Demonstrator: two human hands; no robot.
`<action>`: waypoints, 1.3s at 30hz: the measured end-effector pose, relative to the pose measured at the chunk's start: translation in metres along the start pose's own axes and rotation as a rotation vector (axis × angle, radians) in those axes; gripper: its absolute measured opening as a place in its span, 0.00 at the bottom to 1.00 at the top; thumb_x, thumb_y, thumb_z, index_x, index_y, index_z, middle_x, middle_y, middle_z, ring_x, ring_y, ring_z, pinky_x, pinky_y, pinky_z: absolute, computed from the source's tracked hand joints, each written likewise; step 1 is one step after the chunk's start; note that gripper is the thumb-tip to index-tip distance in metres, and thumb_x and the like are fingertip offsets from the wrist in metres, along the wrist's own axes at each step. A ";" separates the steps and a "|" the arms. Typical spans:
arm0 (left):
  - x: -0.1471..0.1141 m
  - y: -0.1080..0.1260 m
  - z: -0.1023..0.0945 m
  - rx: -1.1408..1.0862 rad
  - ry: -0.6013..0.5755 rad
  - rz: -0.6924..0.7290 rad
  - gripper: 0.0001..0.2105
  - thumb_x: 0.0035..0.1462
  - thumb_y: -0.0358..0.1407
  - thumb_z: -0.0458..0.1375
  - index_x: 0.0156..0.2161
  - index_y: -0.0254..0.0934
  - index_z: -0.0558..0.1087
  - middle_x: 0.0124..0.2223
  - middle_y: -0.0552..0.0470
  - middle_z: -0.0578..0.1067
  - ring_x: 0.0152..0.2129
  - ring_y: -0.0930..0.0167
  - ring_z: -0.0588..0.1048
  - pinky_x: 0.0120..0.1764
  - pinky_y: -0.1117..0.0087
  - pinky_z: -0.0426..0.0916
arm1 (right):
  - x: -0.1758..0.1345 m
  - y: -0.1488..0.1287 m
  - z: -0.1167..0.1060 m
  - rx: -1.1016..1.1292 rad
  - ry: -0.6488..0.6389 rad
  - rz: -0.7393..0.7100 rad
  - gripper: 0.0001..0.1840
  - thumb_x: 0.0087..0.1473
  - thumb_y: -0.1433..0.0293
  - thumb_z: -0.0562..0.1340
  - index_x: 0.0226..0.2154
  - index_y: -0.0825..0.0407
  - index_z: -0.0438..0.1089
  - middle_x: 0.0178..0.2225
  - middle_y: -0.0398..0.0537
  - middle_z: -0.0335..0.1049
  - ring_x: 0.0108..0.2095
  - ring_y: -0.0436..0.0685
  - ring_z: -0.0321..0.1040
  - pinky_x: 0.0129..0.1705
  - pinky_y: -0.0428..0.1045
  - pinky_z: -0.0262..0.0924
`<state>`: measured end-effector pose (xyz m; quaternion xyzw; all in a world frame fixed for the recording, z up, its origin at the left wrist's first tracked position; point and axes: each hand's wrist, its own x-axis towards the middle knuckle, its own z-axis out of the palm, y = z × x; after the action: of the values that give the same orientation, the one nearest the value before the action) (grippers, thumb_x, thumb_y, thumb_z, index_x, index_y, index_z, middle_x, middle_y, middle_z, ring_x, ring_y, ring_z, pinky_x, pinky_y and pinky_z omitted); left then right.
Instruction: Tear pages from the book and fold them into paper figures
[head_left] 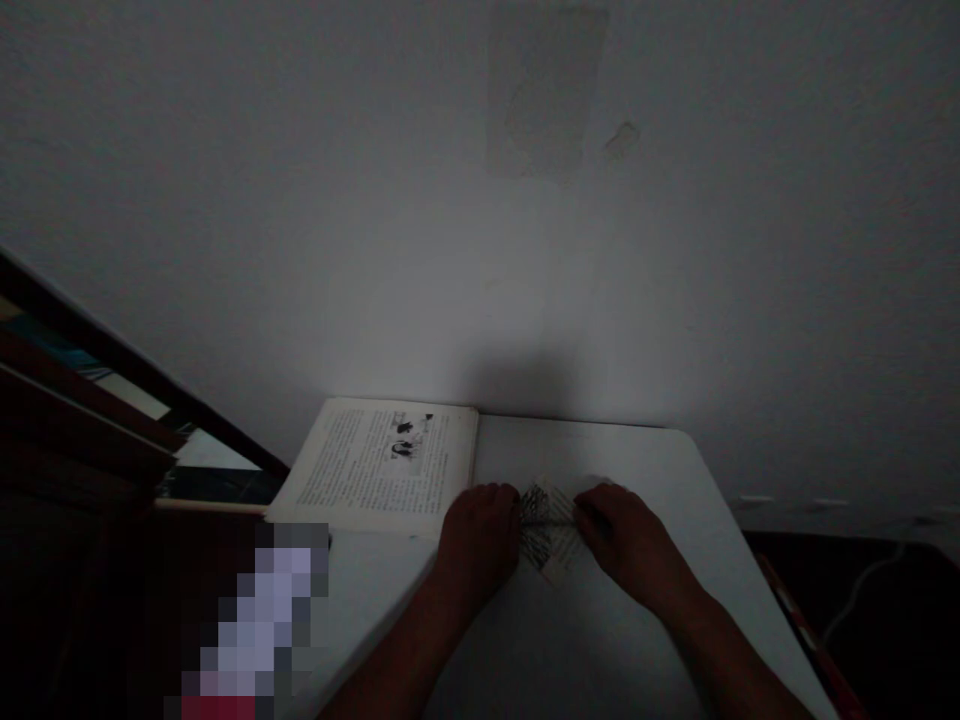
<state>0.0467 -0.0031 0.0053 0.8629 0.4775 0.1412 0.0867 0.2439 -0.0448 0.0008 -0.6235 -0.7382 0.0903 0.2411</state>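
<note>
A small folded piece of printed paper [549, 530] lies between my two hands over the white table, its outline roughly a diamond with a crease across the middle. My left hand [481, 535] is closed on its left corner, fingers curled. At the opposite corner my right hand [616, 530] pinches the paper between thumb and fingers. To the left of my left hand rests a book [360, 465] with a printed page and small black pictures facing up. The dim light hides the fingertips in part.
The white table [600, 640] stands against a grey wall [375, 250] with a patch mark high up. Dark wooden slats [75, 420] run along the left. A blurred-out patch [259, 620] covers something at the table's left edge. A pale cord [862, 590] hangs at the right.
</note>
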 end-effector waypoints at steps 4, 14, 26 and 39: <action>-0.001 -0.001 -0.005 -0.041 -0.014 0.040 0.06 0.55 0.29 0.48 0.33 0.36 0.68 0.31 0.50 0.72 0.30 0.68 0.70 0.37 0.66 0.63 | -0.001 0.004 -0.008 0.131 -0.073 -0.084 0.07 0.50 0.74 0.55 0.31 0.51 0.69 0.31 0.47 0.68 0.35 0.57 0.65 0.40 0.53 0.59; -0.006 0.004 -0.005 -0.107 -0.037 0.073 0.12 0.52 0.42 0.55 0.39 0.36 0.67 0.37 0.48 0.70 0.36 0.64 0.68 0.42 0.62 0.62 | -0.006 0.002 -0.008 0.073 -0.106 -0.043 0.20 0.43 0.61 0.65 0.41 0.50 0.68 0.39 0.51 0.69 0.44 0.61 0.64 0.48 0.58 0.56; -0.009 0.007 -0.002 -0.080 -0.093 0.073 0.24 0.42 0.45 0.63 0.43 0.37 0.65 0.42 0.47 0.67 0.40 0.61 0.66 0.44 0.59 0.62 | -0.008 -0.002 -0.006 0.021 -0.088 -0.059 0.26 0.36 0.60 0.68 0.41 0.49 0.68 0.39 0.50 0.68 0.41 0.63 0.64 0.46 0.59 0.58; -0.022 0.035 0.025 -0.047 -0.033 0.172 0.19 0.51 0.28 0.50 0.49 0.31 0.64 0.54 0.39 0.63 0.52 0.57 0.59 0.54 0.54 0.54 | -0.029 -0.022 0.003 -0.184 -0.074 -0.057 0.16 0.51 0.67 0.60 0.43 0.54 0.67 0.42 0.57 0.66 0.44 0.65 0.63 0.46 0.60 0.59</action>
<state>0.0715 -0.0405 -0.0115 0.9006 0.3966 0.1453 0.1023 0.2266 -0.0770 0.0006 -0.6181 -0.7692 0.0381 0.1577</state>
